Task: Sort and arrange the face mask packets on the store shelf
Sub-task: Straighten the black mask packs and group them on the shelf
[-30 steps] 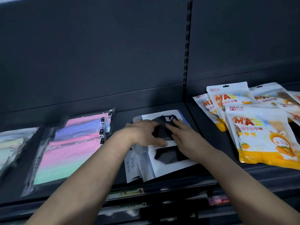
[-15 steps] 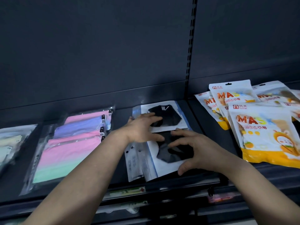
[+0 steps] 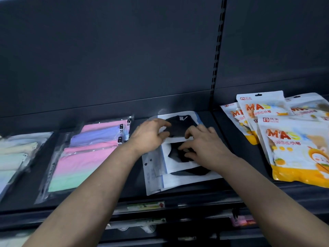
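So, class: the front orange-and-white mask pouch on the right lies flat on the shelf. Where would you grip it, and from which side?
Pinch the front pouch by its orange bottom edge, coming from the front of the shelf. It lies flat on top, its upper end overlapping the pouches behind, so that near edge looks freest and easiest to lift.
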The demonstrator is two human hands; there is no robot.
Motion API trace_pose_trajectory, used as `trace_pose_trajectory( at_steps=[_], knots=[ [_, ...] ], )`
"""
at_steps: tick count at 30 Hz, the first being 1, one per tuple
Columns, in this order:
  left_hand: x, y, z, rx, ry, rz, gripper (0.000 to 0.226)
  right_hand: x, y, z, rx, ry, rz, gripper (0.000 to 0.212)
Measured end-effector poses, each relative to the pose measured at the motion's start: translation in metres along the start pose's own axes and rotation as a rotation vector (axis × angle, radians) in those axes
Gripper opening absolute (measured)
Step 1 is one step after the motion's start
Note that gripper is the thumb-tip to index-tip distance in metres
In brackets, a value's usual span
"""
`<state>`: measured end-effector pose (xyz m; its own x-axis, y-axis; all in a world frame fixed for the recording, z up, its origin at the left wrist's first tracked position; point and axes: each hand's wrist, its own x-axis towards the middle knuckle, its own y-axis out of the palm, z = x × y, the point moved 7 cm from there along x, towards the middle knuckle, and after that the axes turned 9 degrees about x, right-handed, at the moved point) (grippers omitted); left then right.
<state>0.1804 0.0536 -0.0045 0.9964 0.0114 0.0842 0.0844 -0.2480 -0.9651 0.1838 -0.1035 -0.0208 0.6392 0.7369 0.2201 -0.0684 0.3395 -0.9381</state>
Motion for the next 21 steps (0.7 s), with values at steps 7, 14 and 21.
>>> trace_pose_trajectory(
  at_steps=[7,14,21],
  knots=[
    [-0.014,0.015,0.012,0.082,-0.042,0.076,0.033,0.012,0.009,-0.005,-0.050,0.119,-0.195,0.041],
    [-0.027,0.024,-0.009,0.187,0.025,0.187,0.060,-0.004,-0.009,-0.010,0.019,0.147,-0.289,0.032],
    [-0.021,0.032,-0.004,0.275,-0.029,0.215,0.054,-0.064,0.008,0.002,-0.013,-0.028,-0.119,0.032]
  ],
)
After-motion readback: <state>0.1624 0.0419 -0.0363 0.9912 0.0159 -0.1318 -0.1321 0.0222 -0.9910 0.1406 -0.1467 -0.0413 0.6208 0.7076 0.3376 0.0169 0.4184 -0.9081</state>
